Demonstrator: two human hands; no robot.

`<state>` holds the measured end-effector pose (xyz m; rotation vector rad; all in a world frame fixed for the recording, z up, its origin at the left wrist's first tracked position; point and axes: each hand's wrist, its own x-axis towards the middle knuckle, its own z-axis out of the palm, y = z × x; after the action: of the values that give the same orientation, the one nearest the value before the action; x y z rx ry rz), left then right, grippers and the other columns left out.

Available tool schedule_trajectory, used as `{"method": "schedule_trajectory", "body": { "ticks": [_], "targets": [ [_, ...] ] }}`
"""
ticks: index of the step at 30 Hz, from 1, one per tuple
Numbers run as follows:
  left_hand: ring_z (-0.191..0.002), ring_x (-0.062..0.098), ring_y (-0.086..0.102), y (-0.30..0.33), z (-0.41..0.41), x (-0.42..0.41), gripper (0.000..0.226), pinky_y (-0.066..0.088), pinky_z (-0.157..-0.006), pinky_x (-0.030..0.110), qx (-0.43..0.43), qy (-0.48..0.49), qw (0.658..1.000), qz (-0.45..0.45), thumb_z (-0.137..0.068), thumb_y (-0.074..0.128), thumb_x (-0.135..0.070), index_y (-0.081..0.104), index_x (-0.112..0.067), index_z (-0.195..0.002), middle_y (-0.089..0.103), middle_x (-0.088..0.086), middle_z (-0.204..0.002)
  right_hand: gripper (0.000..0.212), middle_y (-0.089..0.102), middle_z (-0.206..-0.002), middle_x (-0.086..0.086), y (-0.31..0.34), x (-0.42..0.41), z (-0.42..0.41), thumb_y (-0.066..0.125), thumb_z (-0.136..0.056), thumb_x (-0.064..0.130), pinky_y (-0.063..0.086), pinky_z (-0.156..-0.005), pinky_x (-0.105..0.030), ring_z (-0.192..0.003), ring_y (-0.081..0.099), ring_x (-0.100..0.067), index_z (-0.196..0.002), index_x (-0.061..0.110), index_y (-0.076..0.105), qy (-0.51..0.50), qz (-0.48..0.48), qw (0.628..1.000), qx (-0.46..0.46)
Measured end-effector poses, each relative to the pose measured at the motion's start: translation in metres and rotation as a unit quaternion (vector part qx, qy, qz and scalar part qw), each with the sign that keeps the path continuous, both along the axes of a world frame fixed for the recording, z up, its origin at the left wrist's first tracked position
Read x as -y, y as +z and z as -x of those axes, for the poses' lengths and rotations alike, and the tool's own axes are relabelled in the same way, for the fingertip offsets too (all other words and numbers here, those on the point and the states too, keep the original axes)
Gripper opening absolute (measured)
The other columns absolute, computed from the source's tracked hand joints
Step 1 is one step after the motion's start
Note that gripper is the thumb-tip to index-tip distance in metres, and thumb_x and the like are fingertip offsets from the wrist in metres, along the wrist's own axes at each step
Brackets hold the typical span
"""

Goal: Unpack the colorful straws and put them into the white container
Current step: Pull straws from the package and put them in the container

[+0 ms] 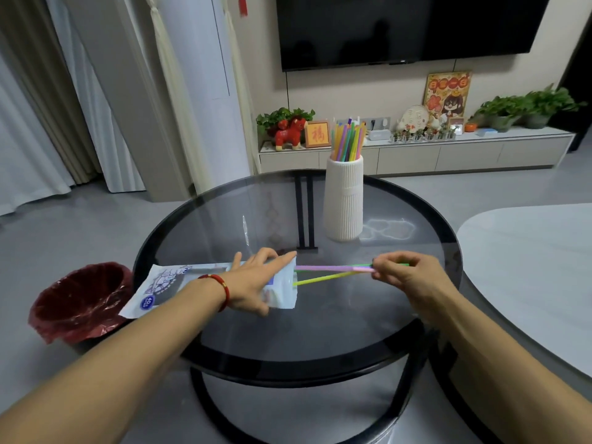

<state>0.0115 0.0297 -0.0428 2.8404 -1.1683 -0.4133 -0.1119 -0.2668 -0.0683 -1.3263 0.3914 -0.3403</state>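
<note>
A white plastic straw package (166, 286) lies flat on the round glass table (320, 331), its open end facing right. My left hand (256, 278) presses down on that open end. My right hand (405, 270) pinches the far ends of a few straws (330, 272), pink, green and yellow, which stick partway out of the package. A ribbed white container (344, 203) stands upright at the back of the table, with several colorful straws (347, 141) standing in it.
A bin lined with a red bag (80, 299) sits on the floor left of the table. A white oval table (538, 277) adjoins on the right. Behind are a TV, a low cabinet with plants and ornaments, and curtains.
</note>
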Motion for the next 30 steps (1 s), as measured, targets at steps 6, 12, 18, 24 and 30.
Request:
{"method": "schedule_trajectory", "body": {
  "ticks": [6,12,18,24,30],
  "targets": [
    [-0.140,0.022,0.028,0.004,-0.005,0.009,0.124,-0.001,-0.117,0.066,-0.062,0.020,0.997,-0.041,-0.070,0.078,-0.024,-0.011,-0.044,-0.153,0.016,-0.009,-0.150,0.006,0.081,-0.079,-0.014,0.030,0.026,0.033,0.085,-0.082,0.005,0.065,-0.076,-0.026,-0.073,0.079,-0.024,-0.079,0.010,0.084,-0.027,0.179,0.982,0.053],
    [-0.146,0.022,0.019,0.014,0.007,0.016,0.126,-0.006,-0.117,0.065,-0.050,0.026,0.995,-0.084,-0.070,0.078,-0.026,-0.015,-0.035,-0.154,0.010,-0.005,-0.156,0.013,0.081,-0.076,-0.007,0.046,0.049,0.065,0.089,-0.077,0.024,0.061,-0.073,-0.019,-0.073,0.080,-0.020,-0.088,0.018,0.084,-0.074,0.191,0.973,0.110],
    [-0.102,0.027,0.049,0.012,0.101,0.040,0.034,0.048,-0.084,0.042,0.230,-0.118,0.937,0.233,-0.080,0.062,-0.019,0.053,-0.015,-0.113,0.047,0.004,-0.113,0.031,0.081,-0.076,-0.007,0.041,0.026,0.062,0.090,-0.066,0.035,0.060,-0.075,-0.018,-0.073,0.080,-0.020,-0.087,0.014,0.084,-0.050,0.129,0.982,0.126],
    [-0.132,0.035,0.037,0.024,0.103,0.056,0.053,0.019,-0.116,0.055,0.356,0.014,0.925,0.129,-0.094,0.048,-0.038,0.039,-0.011,-0.139,0.047,0.012,-0.134,0.032,0.082,-0.089,-0.012,0.046,-0.008,0.048,0.091,-0.067,0.034,0.063,-0.076,-0.024,-0.079,0.081,-0.026,-0.090,0.013,0.084,0.032,0.133,0.984,0.117],
    [-0.083,0.036,0.054,0.013,0.091,0.047,0.019,0.029,-0.059,0.041,0.241,0.044,0.947,0.209,-0.105,0.034,-0.024,0.045,-0.013,-0.116,0.051,0.008,-0.089,0.018,0.076,-0.081,-0.003,0.041,-0.043,0.030,0.076,-0.080,0.030,0.061,-0.062,-0.023,-0.071,0.075,-0.015,-0.088,0.015,0.083,0.091,-0.124,0.980,0.125]
  ]
}}
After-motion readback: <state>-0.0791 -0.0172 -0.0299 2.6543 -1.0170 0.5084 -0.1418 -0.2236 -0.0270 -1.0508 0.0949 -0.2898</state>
